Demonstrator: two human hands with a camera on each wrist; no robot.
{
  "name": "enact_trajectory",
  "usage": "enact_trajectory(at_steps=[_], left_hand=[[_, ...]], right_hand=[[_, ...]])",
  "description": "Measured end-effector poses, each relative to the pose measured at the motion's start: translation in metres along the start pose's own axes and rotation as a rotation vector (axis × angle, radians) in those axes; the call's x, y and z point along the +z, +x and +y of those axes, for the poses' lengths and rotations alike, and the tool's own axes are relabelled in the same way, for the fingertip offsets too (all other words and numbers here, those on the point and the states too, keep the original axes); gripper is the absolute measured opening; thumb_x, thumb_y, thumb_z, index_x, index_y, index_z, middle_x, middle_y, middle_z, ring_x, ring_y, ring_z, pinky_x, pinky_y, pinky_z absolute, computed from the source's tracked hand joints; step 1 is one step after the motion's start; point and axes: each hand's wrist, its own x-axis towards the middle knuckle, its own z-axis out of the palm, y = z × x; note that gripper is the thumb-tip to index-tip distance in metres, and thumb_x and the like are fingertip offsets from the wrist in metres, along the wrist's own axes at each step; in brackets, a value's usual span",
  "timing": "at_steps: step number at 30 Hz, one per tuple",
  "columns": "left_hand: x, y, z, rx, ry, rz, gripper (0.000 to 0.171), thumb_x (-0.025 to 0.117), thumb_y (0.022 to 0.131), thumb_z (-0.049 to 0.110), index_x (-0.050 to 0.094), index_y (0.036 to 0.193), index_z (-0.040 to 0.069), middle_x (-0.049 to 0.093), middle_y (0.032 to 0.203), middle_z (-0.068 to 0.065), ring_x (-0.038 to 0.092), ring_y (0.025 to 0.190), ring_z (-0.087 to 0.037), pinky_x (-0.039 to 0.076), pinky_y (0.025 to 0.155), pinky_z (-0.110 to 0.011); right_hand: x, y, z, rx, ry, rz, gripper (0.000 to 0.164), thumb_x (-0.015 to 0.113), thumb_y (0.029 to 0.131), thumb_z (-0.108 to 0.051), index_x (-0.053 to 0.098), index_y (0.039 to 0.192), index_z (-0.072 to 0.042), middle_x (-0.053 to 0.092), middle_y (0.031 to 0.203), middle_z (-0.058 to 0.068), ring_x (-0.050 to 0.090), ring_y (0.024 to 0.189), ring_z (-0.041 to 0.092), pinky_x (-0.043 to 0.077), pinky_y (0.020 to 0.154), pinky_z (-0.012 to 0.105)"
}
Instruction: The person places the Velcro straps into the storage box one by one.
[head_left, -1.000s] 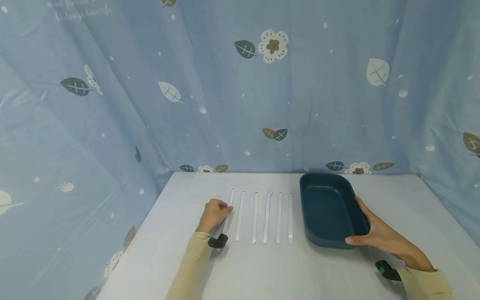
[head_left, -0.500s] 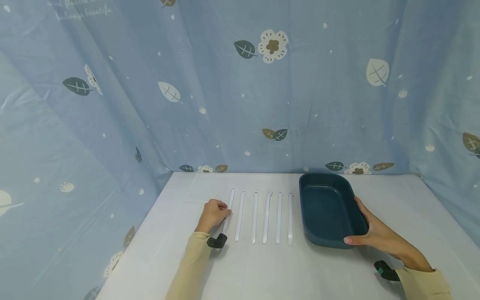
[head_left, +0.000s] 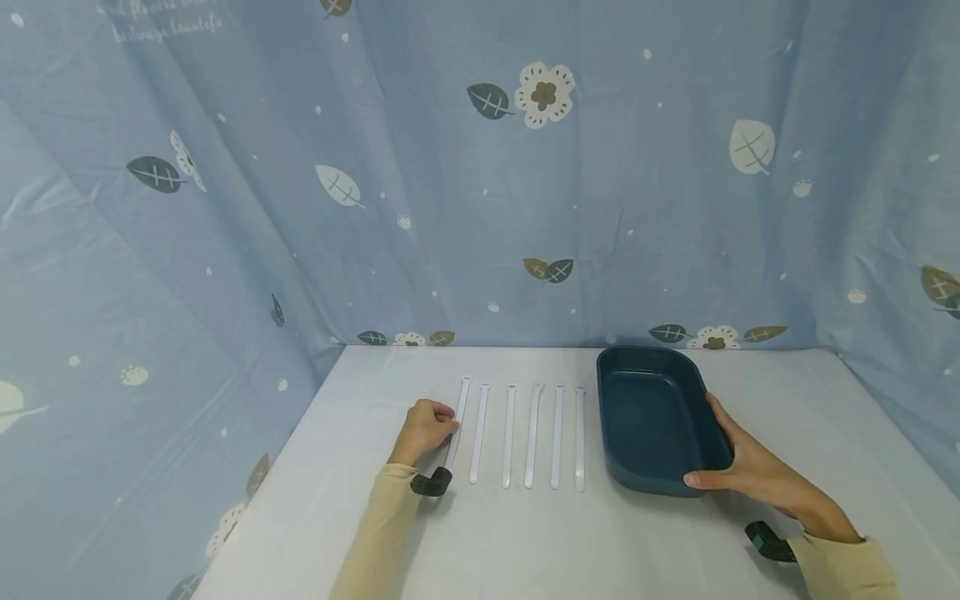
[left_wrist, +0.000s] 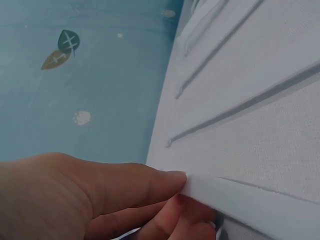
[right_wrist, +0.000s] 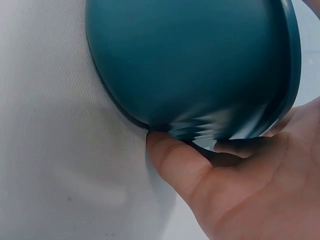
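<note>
My left hand [head_left: 425, 432] pinches the leftmost white strap [head_left: 462, 400] between thumb and fingers. In the left wrist view the thumb lies over this flat strap [left_wrist: 250, 202], near the table. It has a small slotted head at its far end, and the hand and wrist camera hide part of its near length. To its right lie several similar straps [head_left: 510, 437] in a spaced row. My right hand [head_left: 750, 462] grips a deep dark teal tray [head_left: 618, 471] at its near right corner. Its thumb presses the near wall and the fingers reach along the right side.
A white cloth [head_left: 525, 542] covers the table. Blue patterned curtain [head_left: 450, 208] hangs along the back and both sides. Black wrist cameras [head_left: 432, 482] are worn on both wrists. The tray stands right of the strap row, close to the table's back edge.
My left hand has shifted very slightly left at the strap, which stays in place. The right hand keeps its hold on the tray, with almost no visible movement.
</note>
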Motion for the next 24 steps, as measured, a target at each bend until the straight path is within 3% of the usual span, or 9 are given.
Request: enact_trajectory(at_steps=[12, 24], left_hand=[[-0.007, 0.001, -0.003, 0.001, -0.071, -0.059, 0.025, 0.068, 0.091, 0.004, 0.073, 0.114, -0.004, 0.073, 0.088, -0.01, 0.065, 0.065, -0.012, 0.057, 0.06, -0.023], [-0.014, 0.0, 0.004, -0.033, -0.273, -0.112, 0.028, 0.068, 0.093, 0.006, 0.07, 0.119, -0.005, 0.073, 0.103, -0.018, 0.069, 0.074, -0.015, 0.063, 0.067, -0.026]], right_hand=[[0.001, 0.0, 0.001, 0.0, -0.002, 0.006, 0.126, 0.078, 0.087, -0.02, -0.023, 0.163, -0.025, -0.019, 0.169, 0.029, -0.005, 0.149, 0.069, 0.019, 0.097, 0.091], [0.001, 0.0, 0.003, 0.005, -0.001, 0.006, 0.126, 0.079, 0.087, -0.021, -0.022, 0.163, -0.025, -0.019, 0.169, 0.03, -0.004, 0.148, 0.069, 0.019, 0.097, 0.091]])
